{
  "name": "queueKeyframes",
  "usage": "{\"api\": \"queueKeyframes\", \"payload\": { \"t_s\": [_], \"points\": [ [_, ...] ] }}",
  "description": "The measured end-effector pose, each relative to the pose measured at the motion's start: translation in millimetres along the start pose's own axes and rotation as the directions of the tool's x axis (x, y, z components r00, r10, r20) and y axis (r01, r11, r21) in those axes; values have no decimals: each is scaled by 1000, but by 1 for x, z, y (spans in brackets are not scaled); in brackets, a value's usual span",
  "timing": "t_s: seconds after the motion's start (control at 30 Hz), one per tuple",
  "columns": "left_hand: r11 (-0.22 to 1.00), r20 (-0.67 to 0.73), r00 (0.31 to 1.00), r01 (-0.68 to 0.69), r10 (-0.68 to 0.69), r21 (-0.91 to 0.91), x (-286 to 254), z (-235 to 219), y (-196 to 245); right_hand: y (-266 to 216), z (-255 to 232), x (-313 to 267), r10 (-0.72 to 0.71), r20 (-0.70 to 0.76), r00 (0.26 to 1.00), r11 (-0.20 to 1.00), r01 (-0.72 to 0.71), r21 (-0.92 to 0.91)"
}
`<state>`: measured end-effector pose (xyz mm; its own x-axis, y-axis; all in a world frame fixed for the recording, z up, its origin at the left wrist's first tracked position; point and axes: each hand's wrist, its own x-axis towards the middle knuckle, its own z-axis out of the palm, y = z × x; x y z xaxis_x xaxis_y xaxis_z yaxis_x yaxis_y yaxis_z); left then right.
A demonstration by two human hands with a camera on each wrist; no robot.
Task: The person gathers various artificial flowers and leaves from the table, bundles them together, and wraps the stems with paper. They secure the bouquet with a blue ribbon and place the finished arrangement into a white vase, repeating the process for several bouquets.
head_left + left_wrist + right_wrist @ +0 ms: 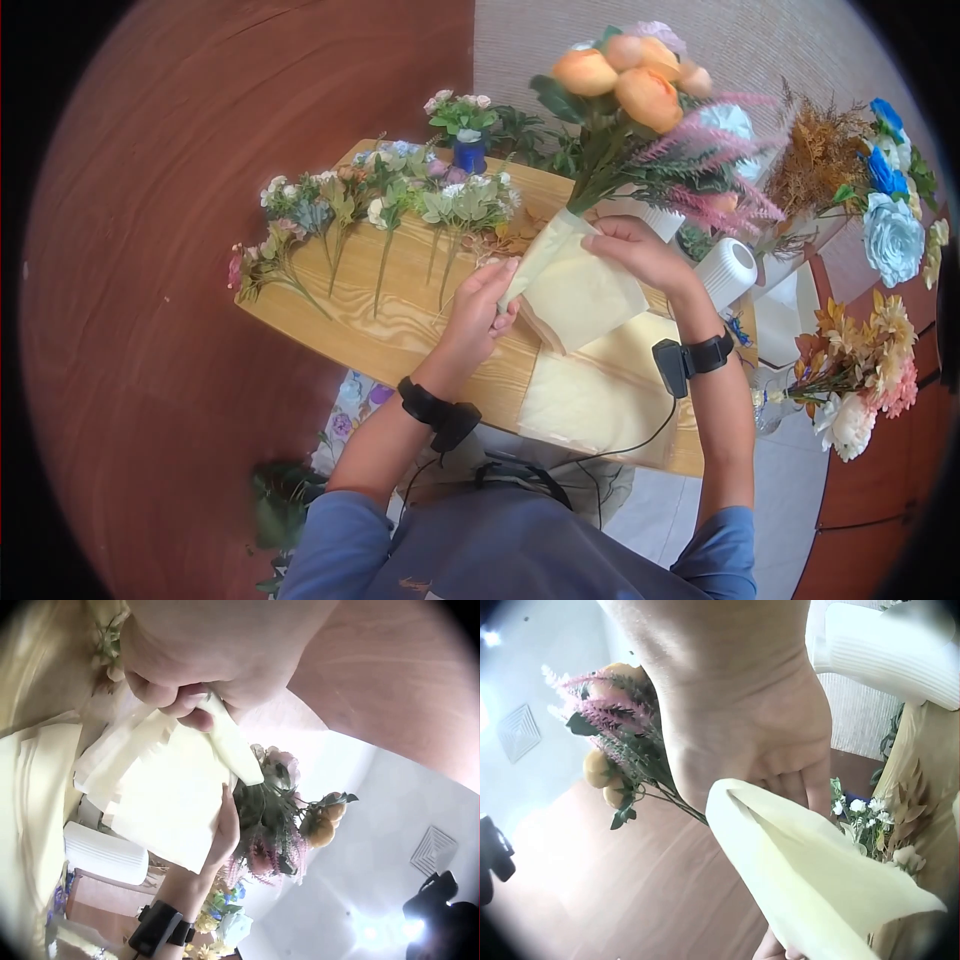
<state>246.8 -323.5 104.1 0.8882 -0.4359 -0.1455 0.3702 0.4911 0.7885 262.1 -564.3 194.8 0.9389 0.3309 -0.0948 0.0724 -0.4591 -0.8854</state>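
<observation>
A bouquet of artificial flowers [645,90], with orange blooms and pink sprays, stands upright above the table. Cream wrapping paper [585,285] goes around its lower stems; the stem ends are hidden inside. My left hand [480,305] pinches the rolled edge of the paper between thumb and fingers, also seen close up in the left wrist view. On the other side, my right hand [640,255] grips the paper around the stems, thumb in front and fingers behind. The right wrist view shows the paper's folded flap [802,855] below the right palm [757,742].
More cream paper sheets [600,390] lie at the wooden table's [350,345] near edge. Several loose flower stems [385,215] are spread on the left. A blue pot [468,155] with flowers sits at the back. White ribbed vase [727,272] and further bouquets [860,380] stand at right.
</observation>
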Motion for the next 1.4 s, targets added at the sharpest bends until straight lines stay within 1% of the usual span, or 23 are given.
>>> {"api": "queueKeyframes", "payload": {
  "t_s": [0.03, 0.13, 0.2, 0.23, 0.3, 0.43, 0.5, 0.53, 0.6, 0.73, 0.8, 0.83, 0.9, 1.0, 1.03, 1.1, 1.13, 1.2, 1.23, 1.27, 1.3, 1.33, 1.4],
  "points": [
    [1000, 2, 1000, 0, 0, 0, -1, -1, 0, -3, 0, -1, 0, -1, 1000, 1000, 0, -1],
    [991, 38, 999, 33, -28, -127, -5, 0, 2, -6, 2, -1, -10, -64, 998, 1000, 11, 11],
    [995, 45, 999, -3, 7, -98, -8, 2, 4, -4, 2, 1, -38, -107, 994, 996, 47, 75],
    [995, 44, 999, -5, 10, -101, -8, 2, 4, -5, 3, 3, -39, -105, 994, 996, 47, 72],
    [1000, 6, 1000, -25, 25, -16, -6, 3, 4, -6, 5, 5, -17, -75, 997, 979, 32, 203],
    [997, -47, 996, -73, 73, 8, -2, 6, 3, -13, 10, 14, -16, -56, 998, 962, 31, 270],
    [988, -122, 982, -141, 147, 57, 0, 10, 4, -13, 9, 23, -57, -123, 991, 990, 72, 121],
    [988, -120, 981, -147, 153, 53, 1, 10, 4, -17, 14, 23, -61, -122, 991, 991, 75, 114],
    [972, -137, 964, -219, 228, 81, 5, 7, 1, -27, 31, 24, -48, -371, 927, 955, 151, 255],
    [948, -147, 938, -302, 315, 102, 8, 3, -4, -33, 32, 33, -28, -349, 937, 976, 100, 193],
    [931, -170, 921, -324, 351, 166, 9, 1, -7, -38, 33, 33, 0, -273, 962, 992, 34, 120],
    [931, -174, 919, -328, 354, 162, 12, -1, -9, -39, 34, 35, -2, -268, 964, 993, 34, 116],
    [881, -190, 874, -395, 448, 261, 15, -3, -15, -40, 38, 39, -19, -303, 953, 990, 61, 129],
    [866, -170, 872, -397, 460, 305, 17, -7, -16, -47, 42, 38, -56, -297, 953, 982, 106, 156],
    [867, -175, 871, -395, 458, 303, 17, -8, -15, -47, 42, 38, -53, -292, 955, 982, 103, 156],
    [888, -113, 918, -328, 380, 323, 16, -10, -9, -47, 42, 37, -41, -354, 934, 994, 74, 80],
    [888, -117, 917, -327, 380, 322, 14, -11, -3, -45, 42, 38, -41, -350, 936, 994, 73, 80],
    [864, -107, 984, -71, 143, 498, 11, -15, 10, -36, 41, 40, -98, -372, 923, 984, 145, 100],
    [865, -109, 984, -68, 140, 498, 16, -21, 12, -29, 39, 42, -95, -371, 924, 984, 143, 102],
    [525, 45, 894, -301, 445, 796, 21, -29, 11, -22, 36, 45, -67, -384, 921, 995, 90, 41],
    [42, 300, 727, -412, 618, 910, 21, -30, 15, -18, 36, 46, -39, -398, 916, 999, 35, -19],
    [44, 296, 730, -407, 616, 912, 21, -28, 16, -14, 39, 48, -36, -395, 918, 999, 33, -15],
    [57, 319, 701, -456, 638, 888, 23, -16, 22, -18, 46, 51, -150, -412, 899, 987, 157, -18]
  ]
}}
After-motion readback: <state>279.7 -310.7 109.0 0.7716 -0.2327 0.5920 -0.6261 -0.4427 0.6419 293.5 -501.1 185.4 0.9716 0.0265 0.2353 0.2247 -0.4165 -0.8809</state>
